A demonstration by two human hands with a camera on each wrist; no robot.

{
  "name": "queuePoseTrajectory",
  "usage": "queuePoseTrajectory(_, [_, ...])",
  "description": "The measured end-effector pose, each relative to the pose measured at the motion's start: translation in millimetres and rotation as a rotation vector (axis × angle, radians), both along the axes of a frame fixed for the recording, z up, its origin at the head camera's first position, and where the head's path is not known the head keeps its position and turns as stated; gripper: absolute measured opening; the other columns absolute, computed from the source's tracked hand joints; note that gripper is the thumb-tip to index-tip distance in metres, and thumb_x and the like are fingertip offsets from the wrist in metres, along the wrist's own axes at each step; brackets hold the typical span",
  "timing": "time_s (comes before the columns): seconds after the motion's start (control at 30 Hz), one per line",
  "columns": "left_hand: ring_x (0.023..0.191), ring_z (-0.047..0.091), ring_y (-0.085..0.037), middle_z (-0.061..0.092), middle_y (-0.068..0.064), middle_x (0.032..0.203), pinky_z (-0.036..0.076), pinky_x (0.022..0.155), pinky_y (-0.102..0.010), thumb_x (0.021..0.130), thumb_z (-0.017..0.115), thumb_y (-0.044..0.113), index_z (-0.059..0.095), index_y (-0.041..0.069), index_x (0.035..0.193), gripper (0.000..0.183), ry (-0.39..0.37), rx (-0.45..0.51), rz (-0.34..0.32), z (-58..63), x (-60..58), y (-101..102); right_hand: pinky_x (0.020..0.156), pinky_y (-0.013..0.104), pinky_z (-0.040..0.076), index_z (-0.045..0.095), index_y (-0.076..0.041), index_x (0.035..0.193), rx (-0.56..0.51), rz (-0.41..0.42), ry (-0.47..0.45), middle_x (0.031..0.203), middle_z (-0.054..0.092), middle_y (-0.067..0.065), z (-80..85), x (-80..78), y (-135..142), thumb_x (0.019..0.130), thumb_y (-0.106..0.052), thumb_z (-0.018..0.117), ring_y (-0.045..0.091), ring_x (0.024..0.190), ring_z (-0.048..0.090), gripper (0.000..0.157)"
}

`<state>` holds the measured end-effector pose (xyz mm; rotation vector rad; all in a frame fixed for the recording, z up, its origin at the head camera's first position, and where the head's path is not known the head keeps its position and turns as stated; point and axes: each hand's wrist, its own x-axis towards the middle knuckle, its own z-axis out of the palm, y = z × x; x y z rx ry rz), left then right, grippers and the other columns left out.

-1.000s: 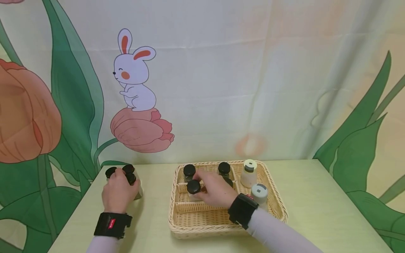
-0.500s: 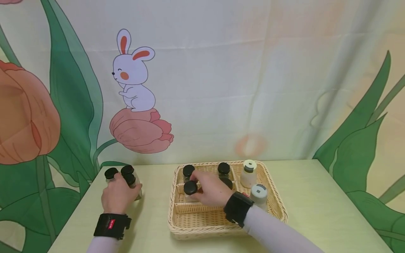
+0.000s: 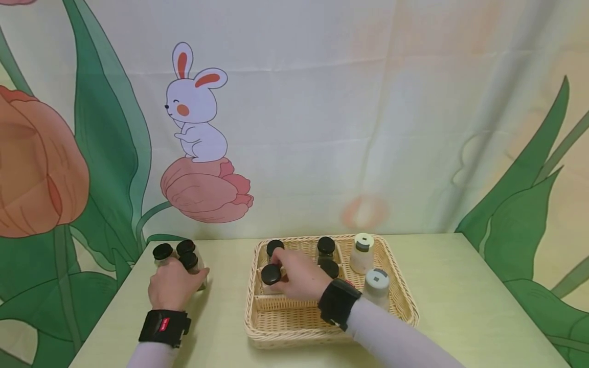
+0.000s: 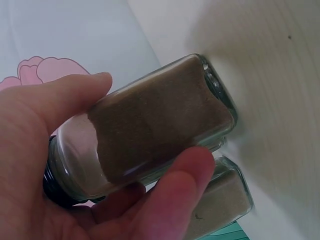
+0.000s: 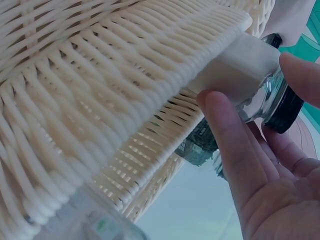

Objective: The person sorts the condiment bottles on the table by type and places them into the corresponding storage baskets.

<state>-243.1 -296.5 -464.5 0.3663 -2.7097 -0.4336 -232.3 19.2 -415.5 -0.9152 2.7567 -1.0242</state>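
We are seeing the white jar (image 3: 271, 275) standing roughly upright in the basket's (image 3: 303, 335) left middle cell, base hidden, just left of the nearer right hand (image 3: 301, 276), whose thumb and fingers are gripping it. We are noticing clear glass, pale fill, woven wicker; the left hand (image 3: 171, 285) is gripping a squarish, brown-filled jar (image 4: 150, 120).

Smooth glass jar (image 4: 155, 117), wicker basket (image 3: 296, 336)

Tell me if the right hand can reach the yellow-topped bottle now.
Probably not yet: the right hand grips a black-lidded jar and would likely have to release it first, though the yellow-topped bottle stands uncovered.
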Motion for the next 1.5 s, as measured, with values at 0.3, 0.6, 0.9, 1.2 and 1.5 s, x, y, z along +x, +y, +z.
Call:
queuePoseTrajectory(0.3, [0.058,0.060,-0.044,0.059,-0.026,0.069,0.048,0.047,-0.051,0.071,0.076,0.054,0.055,-0.011,0.101,0.075,0.000,0.008,0.022,1.1,-0.1,1.1,0.072,0.021,0.049,0.056,-0.014,0.108,0.022,-0.002,-0.003,0.097,0.061,-0.004,-4.6,-0.8,-0.4,0.078,-0.033,0.081,0.006,0.078,0.060,0.044])
queuePoseTrajectory(0.6, [0.057,0.060,-0.042,0.058,-0.022,0.064,0.046,0.045,-0.050,0.072,0.073,0.057,0.060,-0.010,0.087,0.070,-0.023,0.015,0.039,2.0,-2.2,-1.5,0.075,0.022,0.049,0.056,-0.013,0.112,0.003,-0.009,-0.055,0.101,0.064,-0.001,-3.5,-2.4,0.5,0.081,-0.029,0.079,0.004,0.080,0.061,0.042])
queuePoseTrajectory(0.9, [0.055,0.058,-0.038,0.056,-0.018,0.060,0.041,0.041,-0.047,0.072,0.071,0.059,0.059,-0.004,0.087,0.065,-0.045,0.007,0.075,3.3,0.2,-2.9,0.075,0.021,0.049,0.059,-0.010,0.118,0.000,0.021,-0.077,0.107,0.065,0.001,-0.8,-0.8,3.6,0.083,-0.028,0.077,0.003,0.080,0.060,0.043])
queuePoseTrajectory(1.2, [0.054,0.056,-0.034,0.054,-0.014,0.058,0.038,0.039,-0.044,0.073,0.068,0.059,0.058,0.001,0.075,0.060,-0.078,0.008,0.082,5.5,0.7,-3.7,0.089,0.027,0.048,0.060,-0.008,0.124,0.046,0.038,0.006,0.117,0.067,0.004,1.9,7.1,12.1,0.087,-0.049,0.068,0.013,0.102,0.063,0.055])
queuePoseTrajectory(1.5, [0.057,0.058,-0.039,0.056,-0.016,0.060,0.039,0.039,-0.046,0.073,0.068,0.059,0.056,0.003,0.081,0.057,-0.037,0.001,0.048,16.0,3.6,2.3,0.082,0.024,0.051,0.053,-0.007,0.136,0.034,0.034,-0.007,0.127,0.062,0.009,6.3,18.7,25.2,0.090,-0.036,0.069,0.018,0.101,0.067,0.057])
